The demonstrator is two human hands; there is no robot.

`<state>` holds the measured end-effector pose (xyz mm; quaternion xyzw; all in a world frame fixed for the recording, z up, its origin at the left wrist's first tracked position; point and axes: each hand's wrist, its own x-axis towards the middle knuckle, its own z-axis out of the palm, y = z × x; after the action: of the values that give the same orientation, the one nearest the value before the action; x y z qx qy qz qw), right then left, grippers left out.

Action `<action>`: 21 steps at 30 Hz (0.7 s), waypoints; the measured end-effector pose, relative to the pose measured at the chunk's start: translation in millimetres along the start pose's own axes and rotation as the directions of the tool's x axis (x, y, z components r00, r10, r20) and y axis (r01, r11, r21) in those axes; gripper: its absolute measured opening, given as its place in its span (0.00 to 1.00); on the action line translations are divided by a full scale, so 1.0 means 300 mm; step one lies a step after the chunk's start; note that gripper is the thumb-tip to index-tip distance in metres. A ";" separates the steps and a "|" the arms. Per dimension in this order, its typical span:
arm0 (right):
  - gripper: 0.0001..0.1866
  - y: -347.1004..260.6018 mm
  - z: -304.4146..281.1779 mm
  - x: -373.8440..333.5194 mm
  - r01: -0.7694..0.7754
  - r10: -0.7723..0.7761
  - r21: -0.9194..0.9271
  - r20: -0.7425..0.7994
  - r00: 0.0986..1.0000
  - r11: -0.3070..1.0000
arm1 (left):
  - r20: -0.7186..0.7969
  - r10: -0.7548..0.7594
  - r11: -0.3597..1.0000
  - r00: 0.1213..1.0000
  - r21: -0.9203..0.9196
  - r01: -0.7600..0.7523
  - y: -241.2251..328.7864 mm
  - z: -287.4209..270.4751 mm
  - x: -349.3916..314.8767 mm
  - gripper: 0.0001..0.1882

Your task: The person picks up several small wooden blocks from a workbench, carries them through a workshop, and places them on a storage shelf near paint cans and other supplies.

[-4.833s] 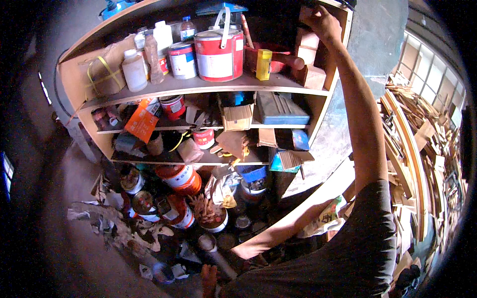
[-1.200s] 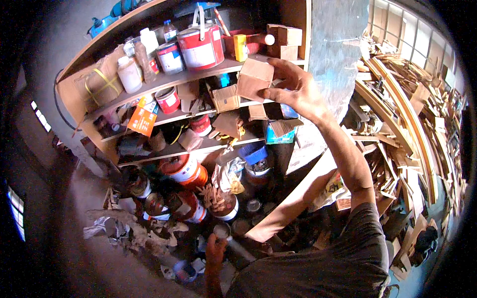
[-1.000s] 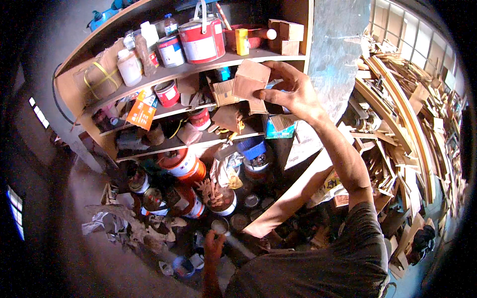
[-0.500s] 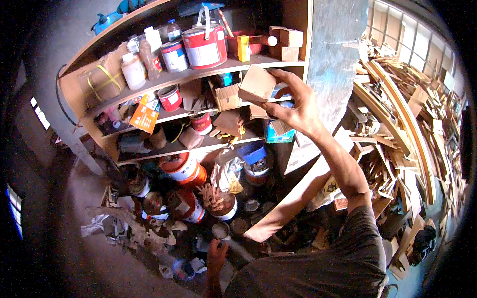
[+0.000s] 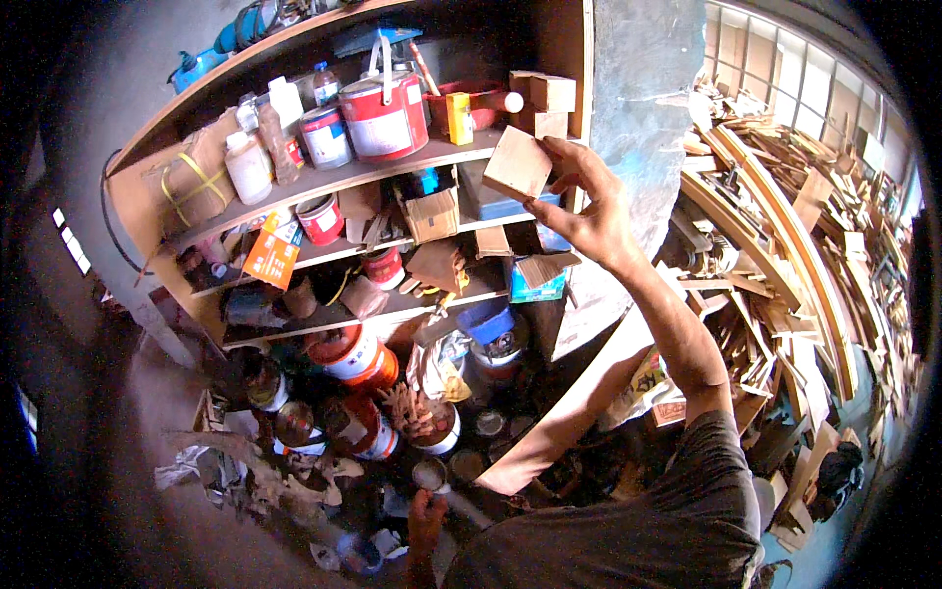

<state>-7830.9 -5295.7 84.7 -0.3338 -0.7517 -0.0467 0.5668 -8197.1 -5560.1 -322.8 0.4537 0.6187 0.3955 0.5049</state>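
Note:
My right hand is raised in front of the shelf unit, thumb and fingers pinching a small brown box, which looks like plain cardboard. The box is tilted and overlaps the edge of the upper shelf, just below some similar stacked brown boxes. Whether it touches the shelf I cannot tell. Low down near my body, my left hand is closed round a small round container, greyish inside. Its fingers are partly in shadow.
The upper shelf carries a red paint bucket, a smaller can, bottles and a yellow box. Several buckets stand on the floor, one an orange-red bucket. A pale board leans diagonally; piled wood scraps fill the right.
The view has shifted, so the shelves now sit further left and slightly lower. Relative to the shelf, my right hand with the box has moved right and slightly up. My left hand keeps its hold.

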 end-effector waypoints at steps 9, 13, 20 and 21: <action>0.22 0.195 -0.246 0.367 -0.020 -0.061 -0.244 -0.323 0.944 0.970 | 0.008 -0.039 0.999 0.999 0.027 0.039 -0.008 0.038 0.014 0.24; 0.22 0.373 -0.291 0.584 -0.074 -0.054 -0.575 -0.203 0.978 0.815 | -0.116 -0.001 0.986 0.993 0.168 0.020 -0.121 0.056 0.022 0.23; 0.23 0.634 -0.125 0.730 -0.262 0.201 -0.720 -0.171 0.965 0.642 | -0.115 0.054 0.998 0.992 0.035 -0.050 -0.237 0.087 0.037 0.18; 0.25 0.650 -0.119 0.724 -0.228 0.168 -0.731 -0.155 0.973 0.644 | -0.100 0.028 0.998 0.995 -0.052 -0.033 -0.232 0.097 0.036 0.17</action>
<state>-7722.5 -5063.5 229.1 -0.6138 -0.6048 -0.2991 0.4100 -8180.6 -5568.1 -396.8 0.4292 0.6251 0.4417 0.4796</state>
